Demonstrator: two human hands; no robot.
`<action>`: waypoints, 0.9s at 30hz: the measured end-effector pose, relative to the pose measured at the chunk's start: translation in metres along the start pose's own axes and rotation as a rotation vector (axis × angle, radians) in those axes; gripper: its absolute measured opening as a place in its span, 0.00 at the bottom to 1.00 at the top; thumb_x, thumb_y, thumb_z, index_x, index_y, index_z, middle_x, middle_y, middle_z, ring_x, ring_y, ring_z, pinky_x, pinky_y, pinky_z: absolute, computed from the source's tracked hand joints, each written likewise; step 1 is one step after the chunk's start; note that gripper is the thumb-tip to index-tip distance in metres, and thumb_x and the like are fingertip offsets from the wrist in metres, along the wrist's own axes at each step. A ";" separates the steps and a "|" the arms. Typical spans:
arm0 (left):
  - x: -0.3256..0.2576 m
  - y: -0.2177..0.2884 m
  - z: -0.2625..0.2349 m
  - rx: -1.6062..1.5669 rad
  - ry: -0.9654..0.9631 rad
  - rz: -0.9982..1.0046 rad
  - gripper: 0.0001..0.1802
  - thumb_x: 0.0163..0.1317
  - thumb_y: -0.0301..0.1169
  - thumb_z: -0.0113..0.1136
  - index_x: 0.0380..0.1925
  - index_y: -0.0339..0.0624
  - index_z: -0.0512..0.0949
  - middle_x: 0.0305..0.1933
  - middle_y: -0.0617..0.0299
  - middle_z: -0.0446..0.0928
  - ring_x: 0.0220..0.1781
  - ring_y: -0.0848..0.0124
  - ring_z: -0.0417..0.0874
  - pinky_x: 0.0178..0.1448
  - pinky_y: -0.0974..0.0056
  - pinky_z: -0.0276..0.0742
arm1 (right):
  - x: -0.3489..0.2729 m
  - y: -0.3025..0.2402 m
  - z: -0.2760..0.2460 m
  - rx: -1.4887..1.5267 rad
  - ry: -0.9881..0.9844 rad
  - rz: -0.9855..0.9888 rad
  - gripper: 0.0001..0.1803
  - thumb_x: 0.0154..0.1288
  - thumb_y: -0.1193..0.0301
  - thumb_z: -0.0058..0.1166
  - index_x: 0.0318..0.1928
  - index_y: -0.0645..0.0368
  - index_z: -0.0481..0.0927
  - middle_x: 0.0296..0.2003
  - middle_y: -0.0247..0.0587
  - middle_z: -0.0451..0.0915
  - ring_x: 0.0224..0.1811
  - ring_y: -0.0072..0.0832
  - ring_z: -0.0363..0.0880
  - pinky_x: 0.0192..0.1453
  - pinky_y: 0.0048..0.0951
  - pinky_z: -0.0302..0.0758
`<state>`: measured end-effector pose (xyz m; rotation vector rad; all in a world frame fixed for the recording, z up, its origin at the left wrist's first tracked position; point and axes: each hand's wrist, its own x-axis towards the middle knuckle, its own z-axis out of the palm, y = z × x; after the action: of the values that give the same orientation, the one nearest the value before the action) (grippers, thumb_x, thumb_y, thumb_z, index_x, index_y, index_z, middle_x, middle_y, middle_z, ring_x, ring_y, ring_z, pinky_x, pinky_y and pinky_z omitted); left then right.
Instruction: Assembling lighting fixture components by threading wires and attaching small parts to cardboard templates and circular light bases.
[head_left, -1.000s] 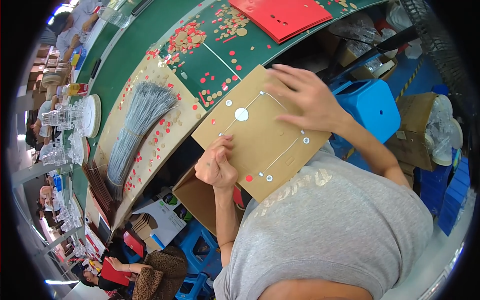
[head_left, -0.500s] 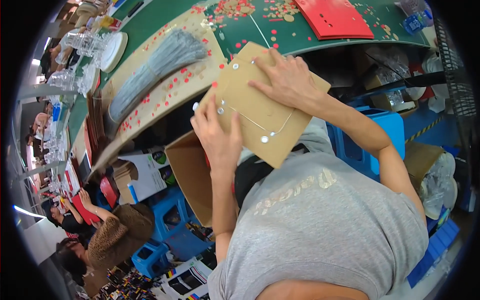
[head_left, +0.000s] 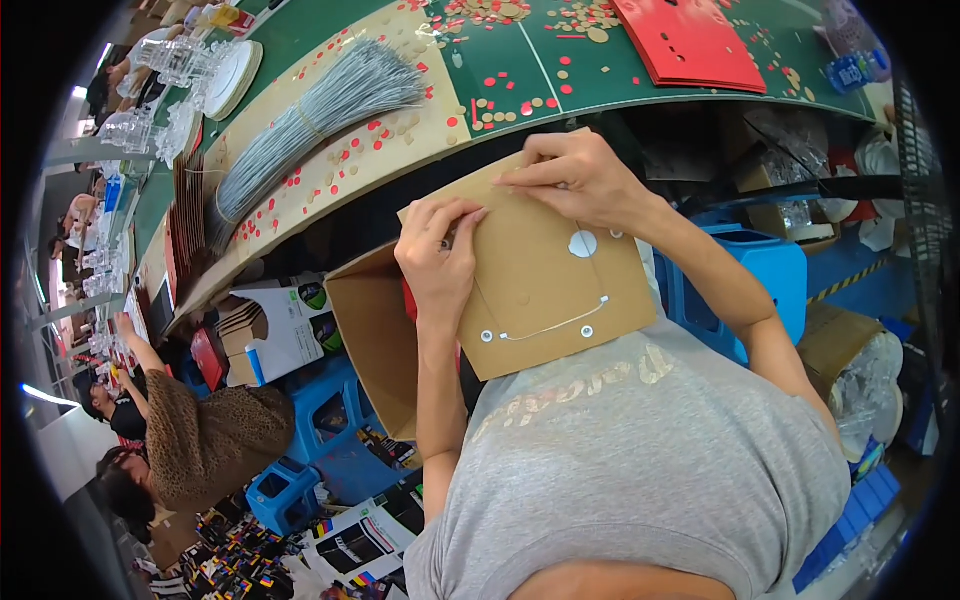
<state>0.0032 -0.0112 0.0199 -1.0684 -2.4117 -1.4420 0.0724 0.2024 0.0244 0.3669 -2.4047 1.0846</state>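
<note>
A brown cardboard sheet [head_left: 540,280] lies tilted on my lap, its far edge by the table. A thin pale wire [head_left: 555,326] with small white beads loops across it, its sides running up toward my hands. Round white discs [head_left: 582,244] and small eyelets sit on the sheet. My left hand [head_left: 438,245] rests at the sheet's left side, thumb and forefinger pinched together. Above the sheet's upper part, my right hand [head_left: 580,178] also pinches with thumb and forefinger. What either pinch holds is too small to make out.
Ahead, the green table [head_left: 480,75] carries a bundle of grey wires [head_left: 315,125], red sheets [head_left: 690,45] and scattered red and tan cut-outs. An open cardboard box [head_left: 375,345] stands left of me. Blue stools [head_left: 735,275] flank me. A co-worker in a leopard-print top [head_left: 215,435] is at left.
The cardboard sheet has turned and come nearer my body. My right hand went from lying spread on it to a pinch; my left fingers have closed together too.
</note>
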 end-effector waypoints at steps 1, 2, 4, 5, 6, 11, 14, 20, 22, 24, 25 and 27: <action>-0.001 0.000 0.001 -0.025 0.016 -0.002 0.06 0.54 0.17 0.71 0.32 0.35 0.84 0.34 0.56 0.83 0.37 0.61 0.83 0.41 0.63 0.80 | 0.000 -0.004 -0.001 0.016 -0.038 0.094 0.21 0.57 0.80 0.67 0.52 0.51 0.89 0.28 0.35 0.81 0.27 0.30 0.81 0.34 0.26 0.81; -0.001 0.002 0.002 0.017 0.017 0.056 0.06 0.54 0.17 0.71 0.32 0.35 0.84 0.34 0.57 0.83 0.37 0.61 0.84 0.39 0.62 0.80 | 0.001 -0.008 0.004 0.063 0.037 0.152 0.18 0.56 0.81 0.68 0.48 0.53 0.91 0.25 0.34 0.83 0.24 0.30 0.81 0.33 0.26 0.81; -0.002 0.000 0.004 0.054 0.026 0.062 0.07 0.54 0.17 0.71 0.33 0.34 0.84 0.34 0.56 0.83 0.35 0.64 0.83 0.38 0.65 0.80 | -0.002 -0.009 0.007 0.120 0.101 0.111 0.16 0.56 0.81 0.68 0.46 0.54 0.91 0.26 0.35 0.84 0.25 0.29 0.82 0.33 0.26 0.81; -0.003 0.000 0.005 0.084 0.028 0.073 0.07 0.55 0.16 0.71 0.33 0.34 0.85 0.34 0.56 0.84 0.33 0.67 0.83 0.37 0.68 0.80 | -0.004 -0.009 0.006 0.171 0.172 0.077 0.15 0.55 0.81 0.69 0.44 0.56 0.91 0.27 0.36 0.85 0.26 0.29 0.83 0.33 0.27 0.81; -0.002 0.000 0.005 0.075 0.029 0.071 0.07 0.55 0.16 0.72 0.33 0.34 0.85 0.33 0.56 0.83 0.33 0.68 0.83 0.37 0.68 0.81 | -0.009 -0.008 0.003 0.160 0.142 0.092 0.12 0.57 0.81 0.68 0.43 0.58 0.91 0.31 0.37 0.86 0.29 0.29 0.85 0.35 0.26 0.81; 0.007 0.008 -0.003 -0.030 -0.071 -0.012 0.07 0.54 0.18 0.73 0.33 0.35 0.85 0.32 0.58 0.83 0.33 0.66 0.83 0.37 0.66 0.80 | -0.008 0.002 0.002 0.070 0.059 0.026 0.14 0.54 0.82 0.67 0.42 0.57 0.91 0.35 0.37 0.85 0.34 0.30 0.84 0.37 0.27 0.81; 0.007 0.012 0.001 -0.092 -0.079 -0.092 0.08 0.52 0.19 0.73 0.32 0.37 0.85 0.32 0.59 0.83 0.33 0.64 0.83 0.36 0.63 0.79 | -0.008 0.006 -0.001 -0.013 0.012 -0.054 0.15 0.51 0.82 0.67 0.41 0.57 0.91 0.35 0.36 0.83 0.36 0.30 0.82 0.37 0.29 0.81; 0.008 0.007 0.007 0.096 -0.022 0.227 0.08 0.51 0.18 0.75 0.33 0.36 0.87 0.31 0.59 0.83 0.31 0.69 0.83 0.35 0.69 0.78 | -0.011 0.005 -0.002 -0.078 -0.042 -0.097 0.16 0.51 0.81 0.68 0.42 0.55 0.90 0.33 0.35 0.81 0.35 0.30 0.80 0.37 0.30 0.79; 0.005 0.009 0.009 0.093 -0.008 0.202 0.09 0.51 0.18 0.75 0.33 0.36 0.87 0.31 0.59 0.83 0.31 0.67 0.84 0.36 0.67 0.78 | -0.011 0.004 -0.002 -0.063 -0.048 -0.106 0.16 0.51 0.80 0.68 0.43 0.55 0.90 0.33 0.35 0.81 0.36 0.30 0.80 0.37 0.30 0.79; 0.002 0.010 0.011 0.068 -0.011 0.066 0.09 0.50 0.18 0.75 0.31 0.36 0.86 0.31 0.58 0.83 0.32 0.65 0.84 0.37 0.65 0.78 | -0.009 0.001 -0.001 -0.042 -0.002 -0.052 0.13 0.52 0.79 0.69 0.40 0.57 0.90 0.33 0.35 0.82 0.35 0.30 0.80 0.36 0.30 0.79; 0.003 0.011 0.011 0.067 -0.010 0.069 0.09 0.50 0.18 0.75 0.31 0.36 0.86 0.31 0.58 0.83 0.32 0.65 0.84 0.37 0.65 0.78 | -0.008 0.001 -0.001 -0.044 0.000 -0.054 0.13 0.52 0.79 0.69 0.40 0.57 0.90 0.33 0.35 0.82 0.35 0.30 0.80 0.36 0.30 0.79; 0.005 0.011 0.010 0.097 -0.017 0.135 0.08 0.50 0.18 0.75 0.30 0.36 0.85 0.32 0.58 0.83 0.32 0.65 0.84 0.36 0.65 0.79 | -0.005 0.001 0.000 -0.015 -0.015 -0.079 0.10 0.52 0.77 0.70 0.38 0.58 0.90 0.32 0.34 0.83 0.35 0.31 0.80 0.37 0.31 0.79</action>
<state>0.0086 0.0028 0.0241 -1.2000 -2.3437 -1.2649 0.0764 0.2036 0.0206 0.4621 -2.3893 1.0321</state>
